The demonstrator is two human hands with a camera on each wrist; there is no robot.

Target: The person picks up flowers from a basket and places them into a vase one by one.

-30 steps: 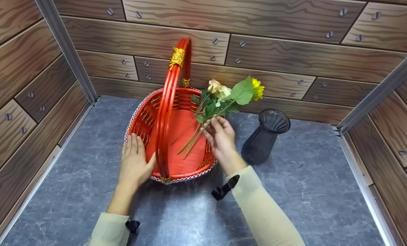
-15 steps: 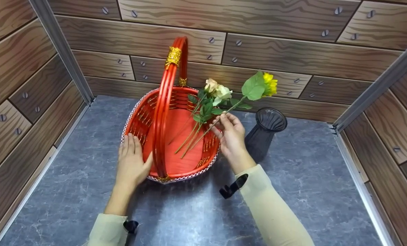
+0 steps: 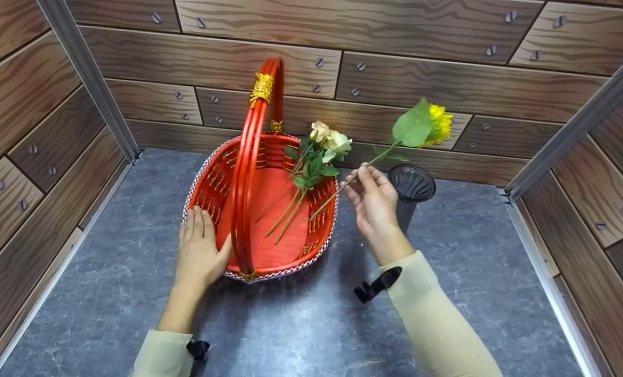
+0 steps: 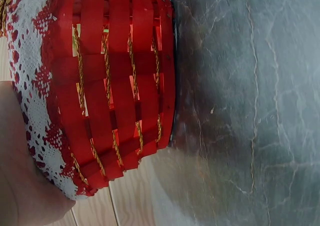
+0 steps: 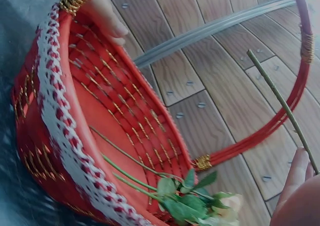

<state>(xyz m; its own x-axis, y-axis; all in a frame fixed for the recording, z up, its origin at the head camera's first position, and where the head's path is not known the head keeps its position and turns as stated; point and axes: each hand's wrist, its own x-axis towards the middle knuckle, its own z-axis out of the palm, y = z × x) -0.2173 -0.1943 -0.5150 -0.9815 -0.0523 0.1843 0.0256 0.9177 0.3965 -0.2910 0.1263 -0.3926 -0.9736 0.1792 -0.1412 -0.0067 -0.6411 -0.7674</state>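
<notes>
My right hand [image 3: 377, 209] pinches the stem of a yellow flower [image 3: 438, 124], which has a broad green leaf below its head. The flower leans up and to the right, its stem's lower end over the right side of a red woven basket [image 3: 285, 262]. My left hand [image 3: 200, 251] rests on the basket's left rim with straight fingers. A peach rose and a cream rose [image 3: 337, 142] lie in the basket, their heads over its back right rim. In the right wrist view, the held stem [image 5: 280, 98] shows beside the basket handle [image 5: 260, 136].
A dark ribbed glass vase [image 3: 412, 183] stands right of the basket, partly hidden behind my right hand. The tall red handle [image 3: 248, 152] arches over the basket. Wood-patterned walls [image 3: 395, 78] enclose the grey marbled surface [image 3: 474, 272] on the back and sides.
My right hand has drawn the yellow flower up and right, away from the roses and toward the vase. The roses have stayed in the basket, and my left hand still rests on its rim.
</notes>
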